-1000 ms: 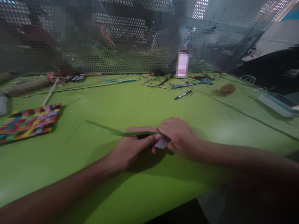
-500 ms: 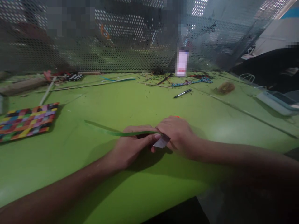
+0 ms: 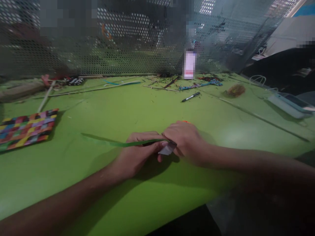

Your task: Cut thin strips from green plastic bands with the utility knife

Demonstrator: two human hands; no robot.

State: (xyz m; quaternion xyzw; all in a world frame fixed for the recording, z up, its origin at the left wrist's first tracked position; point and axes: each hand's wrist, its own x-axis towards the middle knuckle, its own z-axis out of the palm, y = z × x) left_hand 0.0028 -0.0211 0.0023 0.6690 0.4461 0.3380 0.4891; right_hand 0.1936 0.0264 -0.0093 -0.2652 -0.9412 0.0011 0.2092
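Note:
Above the green table my left hand is closed, its thumb pressing on a small pale folded strip piece. From that piece a long, thin green strip runs out to the left, passing over the back of the hand, its far end loose. My right hand is closed against the other side of the piece, touching the left fingertips. Its fingers curl away from view, so their grip is hidden. A bit of bright orange shows just beyond the right knuckles; its kind cannot be made out.
A multicoloured woven mat lies at the left. Farther back are a pen, thin sticks, a blue patterned strip and scraps. A pixelated phone-like screen leans on the perforated metal panel. A pale plastic box stands right.
Both hands keep nearly the same hold on the piece. The whole view has shifted slightly, and the green strip's loose end sits a little farther left and lower.

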